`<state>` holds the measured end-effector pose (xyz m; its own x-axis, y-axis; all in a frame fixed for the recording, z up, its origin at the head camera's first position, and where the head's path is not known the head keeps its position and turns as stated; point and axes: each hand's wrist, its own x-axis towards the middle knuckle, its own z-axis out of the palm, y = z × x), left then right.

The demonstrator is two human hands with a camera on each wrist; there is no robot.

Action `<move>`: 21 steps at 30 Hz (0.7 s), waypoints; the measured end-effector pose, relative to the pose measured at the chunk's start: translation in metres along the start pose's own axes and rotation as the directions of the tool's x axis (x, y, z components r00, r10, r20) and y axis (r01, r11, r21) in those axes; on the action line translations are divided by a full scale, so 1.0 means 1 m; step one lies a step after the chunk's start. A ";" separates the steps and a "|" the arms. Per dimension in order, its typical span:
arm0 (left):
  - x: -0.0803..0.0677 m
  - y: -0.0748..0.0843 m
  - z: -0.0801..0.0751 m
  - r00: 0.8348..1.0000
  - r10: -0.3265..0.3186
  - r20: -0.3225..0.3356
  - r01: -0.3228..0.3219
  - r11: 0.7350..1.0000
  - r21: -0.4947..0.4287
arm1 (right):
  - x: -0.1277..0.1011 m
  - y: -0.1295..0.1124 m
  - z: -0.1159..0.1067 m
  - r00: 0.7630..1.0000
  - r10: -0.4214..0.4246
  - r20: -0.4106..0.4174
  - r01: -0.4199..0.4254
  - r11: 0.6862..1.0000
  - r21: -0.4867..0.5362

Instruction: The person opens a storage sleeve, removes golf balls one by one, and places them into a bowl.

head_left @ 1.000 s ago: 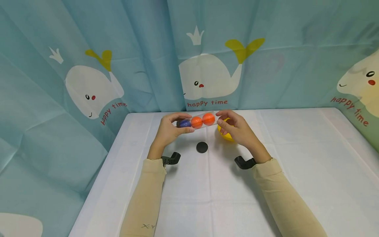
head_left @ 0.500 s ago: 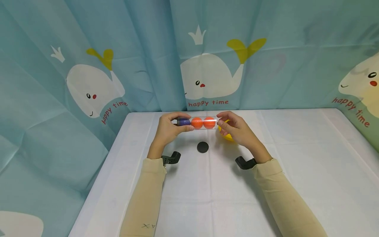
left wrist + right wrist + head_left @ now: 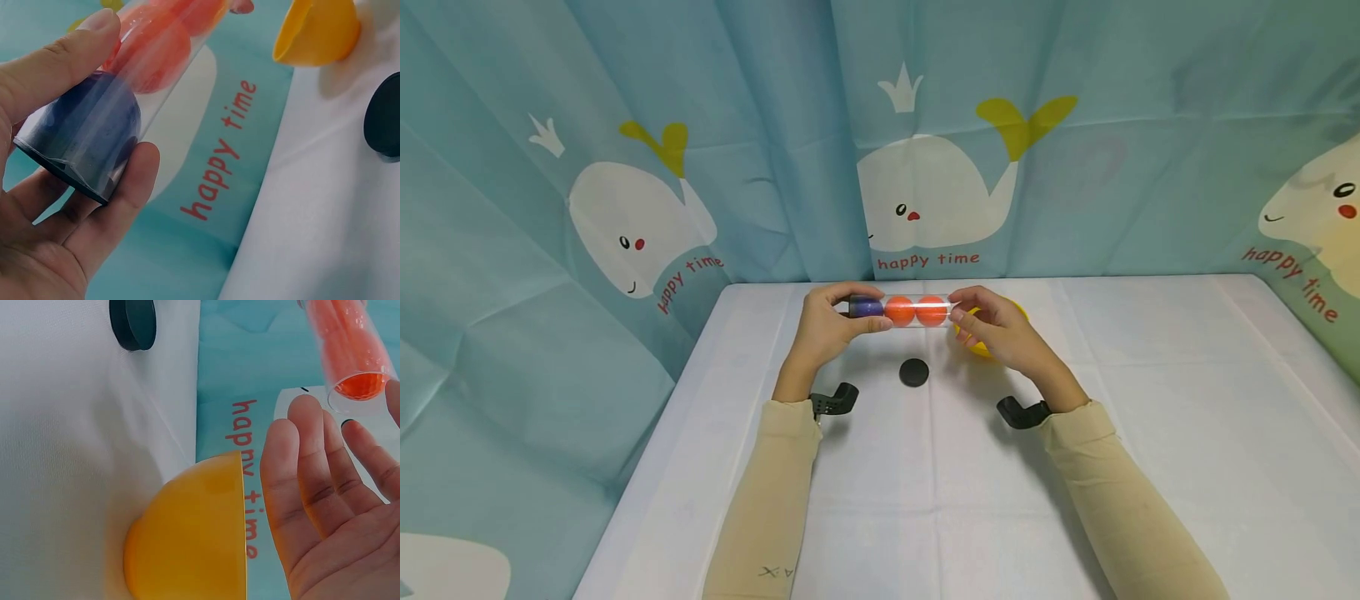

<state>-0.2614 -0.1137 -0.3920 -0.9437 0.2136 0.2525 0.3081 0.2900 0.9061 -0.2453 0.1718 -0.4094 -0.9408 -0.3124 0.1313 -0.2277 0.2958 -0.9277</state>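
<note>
A clear tube (image 3: 917,300) lies level between my hands, its black-capped end on the left and its open end on the right. Inside are a dark blue ball (image 3: 94,119) and two orange balls (image 3: 900,311). My left hand (image 3: 826,329) grips the capped end between thumb and fingers. Beside the open rim is my right hand (image 3: 1003,329), thumb and fingers spread at either side; the right wrist view shows its other fingers nearly straight. The thumb is at the rim, but firm contact cannot be made out. Behind this hand stands a yellow bowl (image 3: 194,537), partly hidden.
A round black lid (image 3: 913,372) lies on the white-covered table (image 3: 880,467), below and in front of the tube. A blue curtain (image 3: 775,208) printed with whales hangs along the table's back edge and left side.
The tube's open end, raised to the right a second ago, has swung down until the tube is level. My left hand keeps its grip; my right hand has barely moved.
</note>
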 end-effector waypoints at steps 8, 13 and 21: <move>0.000 0.001 0.000 1.000 -0.005 0.000 0.005 1.000 0.000 | 0.000 0.001 -0.002 1.000 0.005 0.027 -0.006 0.999 0.043; -0.001 0.001 -0.001 1.000 -0.006 -0.009 0.006 1.000 -0.015 | 0.000 0.003 -0.003 0.999 0.008 0.040 -0.011 0.998 0.064; 0.000 -0.001 -0.001 1.000 -0.005 -0.019 0.004 0.999 -0.036 | 0.002 0.008 -0.004 0.992 0.106 0.074 -0.117 0.977 0.176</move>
<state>-0.2622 -0.1146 -0.3928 -0.9472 0.1946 0.2548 0.2999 0.2571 0.9187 -0.2497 0.1769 -0.4148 -0.9384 -0.3455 0.0064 -0.0680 0.1665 -0.9837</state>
